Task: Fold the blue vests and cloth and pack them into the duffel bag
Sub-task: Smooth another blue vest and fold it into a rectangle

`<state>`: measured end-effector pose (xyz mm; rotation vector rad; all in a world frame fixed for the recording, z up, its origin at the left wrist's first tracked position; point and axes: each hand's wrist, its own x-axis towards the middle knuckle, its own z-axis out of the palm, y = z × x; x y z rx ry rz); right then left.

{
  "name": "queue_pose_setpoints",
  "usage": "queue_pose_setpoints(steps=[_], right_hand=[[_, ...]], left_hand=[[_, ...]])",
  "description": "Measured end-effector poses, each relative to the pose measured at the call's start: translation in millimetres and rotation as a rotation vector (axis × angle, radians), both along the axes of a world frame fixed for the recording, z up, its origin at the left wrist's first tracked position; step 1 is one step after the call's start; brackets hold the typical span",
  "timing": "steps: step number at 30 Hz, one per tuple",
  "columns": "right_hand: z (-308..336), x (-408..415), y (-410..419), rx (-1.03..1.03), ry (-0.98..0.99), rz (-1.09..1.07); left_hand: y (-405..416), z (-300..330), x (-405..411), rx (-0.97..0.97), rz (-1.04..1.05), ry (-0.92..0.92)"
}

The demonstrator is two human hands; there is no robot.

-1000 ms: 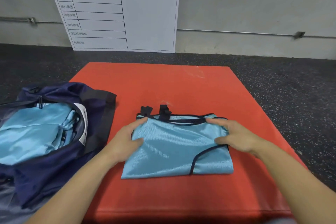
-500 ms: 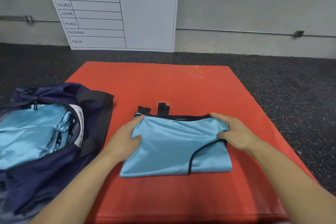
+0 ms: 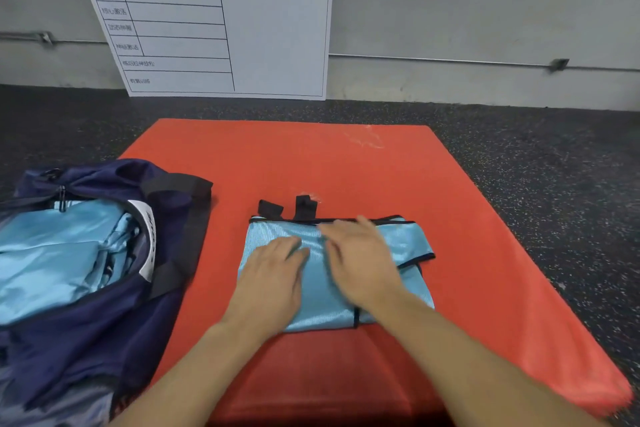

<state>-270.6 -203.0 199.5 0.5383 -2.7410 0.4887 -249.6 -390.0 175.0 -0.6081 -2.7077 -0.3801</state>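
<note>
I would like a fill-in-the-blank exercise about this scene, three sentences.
1. Both hands, left hand and right hand, rest flat on the folded light blue mesh vest, which lies on the ____ mat.
2. The navy duffel bag lies to the person's ____.
3. The bag's zipper is ____.

Answers: red; left; open

**Both hands flat, side by side**

The left hand (image 3: 273, 274) lies palm down, fingers straight and together. The right hand (image 3: 360, 260) lies palm down just beside it, fingers extended, slightly blurred. Both bare forearms reach forward from below.
</note>
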Motion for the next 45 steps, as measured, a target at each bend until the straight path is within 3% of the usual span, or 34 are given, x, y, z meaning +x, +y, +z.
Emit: queue_pose_setpoints(steps=[3, 7, 14, 18, 21, 24, 30, 34, 36, 40, 45], right_hand=[[-27, 15, -33, 0.062, -0.202, 0.124], [-34, 7, -14, 0.212, -0.276, 0.07], [-33, -16, 66, 0.272, -0.349, -0.293], [-26, -18, 79, 0.264, -0.355, -0.489], [-21, -5, 25, 0.215, -0.228, -0.239], [-35, 21, -19, 0.175, -0.281, -0.007], [-34, -8, 48, 0.233, -0.33, -0.227], [-29, -12, 69, 0.239, -0.329, -0.393], [-27, -11, 52, 0.205, -0.283, -0.29], [-29, 8, -9, 0.24, -0.255, 0.117], [-31, -8, -3, 0.237, -0.291, 0.071]], left_hand=[[-1, -19, -4, -0.017, 0.013, -0.119], [-13, -20, -7, -0.113, 0.13, -0.22], [-27, -12, -5, -0.123, 0.259, -0.307], [-24, -7, 0, -0.13, 0.288, -0.256], [-7, -10, 11, -0.168, 0.131, -0.155], [3, -23, 17, -0.203, 0.004, -0.134], [-39, -21, -5, -0.141, 0.213, -0.281], [-37, -12, 2, -0.16, 0.212, -0.174], [-29, -10, 9, -0.151, 0.135, -0.109], [-9, -21, 19, -0.175, -0.008, -0.18], [-31, -17, -6, -0.151, 0.171, -0.238]])
